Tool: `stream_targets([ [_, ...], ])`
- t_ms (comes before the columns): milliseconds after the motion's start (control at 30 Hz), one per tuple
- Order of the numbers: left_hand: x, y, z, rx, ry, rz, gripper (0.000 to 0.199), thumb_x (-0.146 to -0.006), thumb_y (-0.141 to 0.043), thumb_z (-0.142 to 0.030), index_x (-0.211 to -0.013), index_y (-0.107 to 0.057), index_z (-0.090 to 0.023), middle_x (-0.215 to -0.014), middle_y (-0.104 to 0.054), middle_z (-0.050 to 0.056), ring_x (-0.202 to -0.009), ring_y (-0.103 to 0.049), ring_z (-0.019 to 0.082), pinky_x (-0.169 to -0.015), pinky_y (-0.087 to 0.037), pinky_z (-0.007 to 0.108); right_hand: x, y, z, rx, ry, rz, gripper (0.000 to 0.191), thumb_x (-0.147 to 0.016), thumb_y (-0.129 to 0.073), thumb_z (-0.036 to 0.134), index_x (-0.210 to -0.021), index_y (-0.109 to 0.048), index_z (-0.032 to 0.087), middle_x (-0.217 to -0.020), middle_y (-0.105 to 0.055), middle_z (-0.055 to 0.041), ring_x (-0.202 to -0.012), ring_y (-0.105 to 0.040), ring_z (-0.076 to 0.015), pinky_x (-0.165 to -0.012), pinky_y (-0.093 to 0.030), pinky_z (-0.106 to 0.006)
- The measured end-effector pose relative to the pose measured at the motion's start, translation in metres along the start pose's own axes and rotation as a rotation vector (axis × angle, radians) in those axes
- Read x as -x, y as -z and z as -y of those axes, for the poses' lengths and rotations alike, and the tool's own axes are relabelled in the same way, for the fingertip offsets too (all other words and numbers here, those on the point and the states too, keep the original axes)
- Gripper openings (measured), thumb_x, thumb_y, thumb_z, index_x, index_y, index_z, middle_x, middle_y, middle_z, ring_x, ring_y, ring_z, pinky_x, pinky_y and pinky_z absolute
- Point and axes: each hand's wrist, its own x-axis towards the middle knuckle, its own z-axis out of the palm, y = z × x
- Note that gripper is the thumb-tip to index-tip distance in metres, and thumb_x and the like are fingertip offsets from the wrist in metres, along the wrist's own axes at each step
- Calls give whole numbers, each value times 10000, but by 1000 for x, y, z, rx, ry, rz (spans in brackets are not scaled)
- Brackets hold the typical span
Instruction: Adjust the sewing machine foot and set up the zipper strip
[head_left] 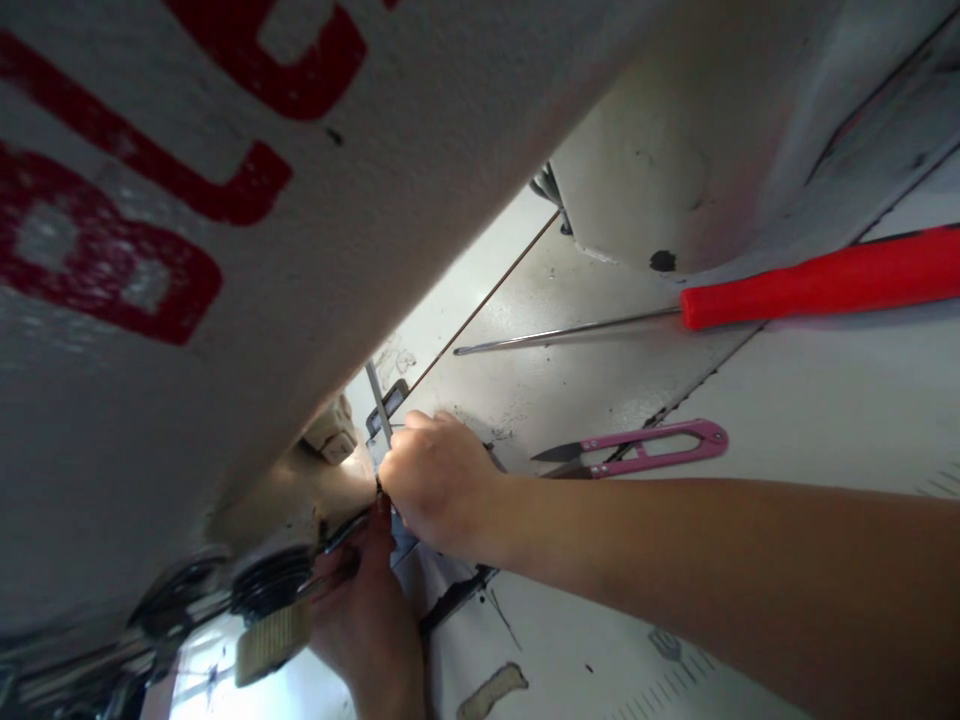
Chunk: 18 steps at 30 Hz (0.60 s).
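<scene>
The view is steeply tilted. Under the white arm of a sewing machine point(225, 200) with red lettering stands a thin metal needle bar point(379, 400). My right hand point(439, 485) comes in from the right, its fingers closed right beside that bar. My left hand point(367, 625) rises from below and meets the right fingertips. A dark slender item point(345, 532) runs from the left fingers towards the machine. The hands hide whatever they pinch, and the needle tip is out of sight.
A red-handled screwdriver point(817, 280) and pink-handled thread snips point(637, 450) lie on the white machine table point(570, 400). Metal tension discs point(270, 585) and a beige bristled pad point(274, 645) sit at the lower left. A white machine casting point(637, 170) rises at the top.
</scene>
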Motion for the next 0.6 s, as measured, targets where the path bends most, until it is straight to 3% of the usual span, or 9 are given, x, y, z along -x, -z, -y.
stream_targets([
  [200, 2, -1, -3, 69, -31, -21, 184, -596, -713, -312, -723, -658, -191, -578, -614, -26, -536, -548, 167, -522, -403, 283, 1, 1, -1, -7, 1, 0, 165, -769, -482, 132, -671, -614, 123, -741, -623, -83, -882, -523, -232, -662, -395, -347],
  [467, -2, 2, 7, 16, -97, -2, 168, -622, -682, -329, -727, -657, -201, -563, -601, -18, -518, -541, 175, -460, -388, 272, 0, -8, -2, -23, 51, -127, 218, -788, -446, 123, -642, -607, 135, -701, -612, -75, -856, -524, -234, -633, -362, -352],
  [600, -2, 0, 11, 49, -128, 4, 181, -620, -687, -331, -745, -661, -202, -585, -606, -12, -517, -539, 172, -458, -399, 272, 0, 2, -7, 18, 35, -81, 129, -722, -518, 115, -624, -598, 139, -696, -620, -68, -847, -537, -235, -618, -354, -342],
])
